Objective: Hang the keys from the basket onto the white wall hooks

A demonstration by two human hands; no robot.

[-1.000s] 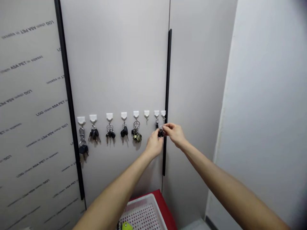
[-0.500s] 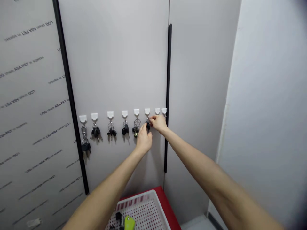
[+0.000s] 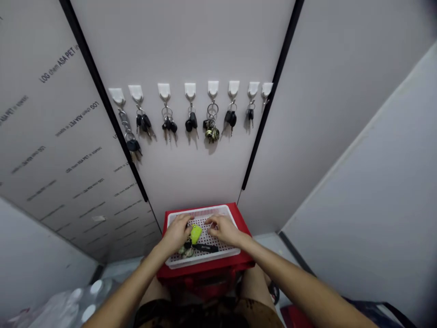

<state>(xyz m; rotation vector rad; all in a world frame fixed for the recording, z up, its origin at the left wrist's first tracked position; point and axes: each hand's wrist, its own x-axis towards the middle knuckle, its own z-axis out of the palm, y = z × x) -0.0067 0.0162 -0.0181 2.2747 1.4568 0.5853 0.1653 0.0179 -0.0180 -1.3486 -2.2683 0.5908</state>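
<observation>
My left hand (image 3: 177, 231) reaches into a white perforated basket (image 3: 201, 263), its thumb and index finger apart beside a yellow-green tag (image 3: 195, 234); whether they touch it is unclear. My right hand (image 3: 223, 228) hovers over the basket's right side, fingers curved and apart, holding nothing. Below the tag lie a black strap with white digits (image 3: 206, 248) and a bunch of keys (image 3: 186, 251), partly covered by the left hand. On the panel, bunches of black-headed keys (image 3: 230, 118) hang from a row of white hooks (image 3: 234, 87).
The basket stands on a red box (image 3: 244, 224) in front of my knees. Long black handles (image 3: 268, 107) run down the panel. The rightmost hook (image 3: 267, 89) is beside one handle. White-capped bottles (image 3: 96, 287) stand at lower left.
Both hands have left the keys at the sixth hook and come down into the basket. Those keys now hang free. The view has tilted downward.
</observation>
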